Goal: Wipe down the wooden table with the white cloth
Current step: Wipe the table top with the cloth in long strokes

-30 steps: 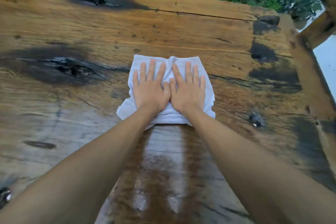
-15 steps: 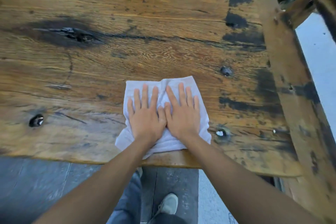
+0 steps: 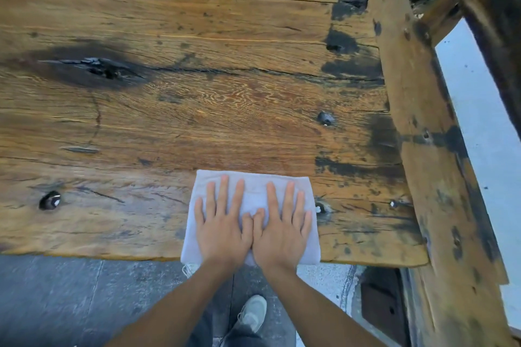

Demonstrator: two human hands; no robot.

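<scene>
The left hand (image 3: 222, 229) lies flat with fingers straight and spread, grasping nothing, pressing the white cloth (image 3: 251, 197) onto the wooden table (image 3: 197, 121) at about 6 o'clock, right at the near edge. Touching it thumb to thumb at 3 o'clock, the right hand (image 3: 282, 234) presses likewise, likely so both palms spread weight across the folded pad

Looked like rough, weathered wood on the table (image 3: 225, 110): cracked grain, dark charred-looking knots, mostly matt with a faint sheen. Soft white cloth (image 3: 253, 197), matt, folded flat. Grey concrete-looking ground (image 3: 70, 296) below, dull and scuffed.
</scene>
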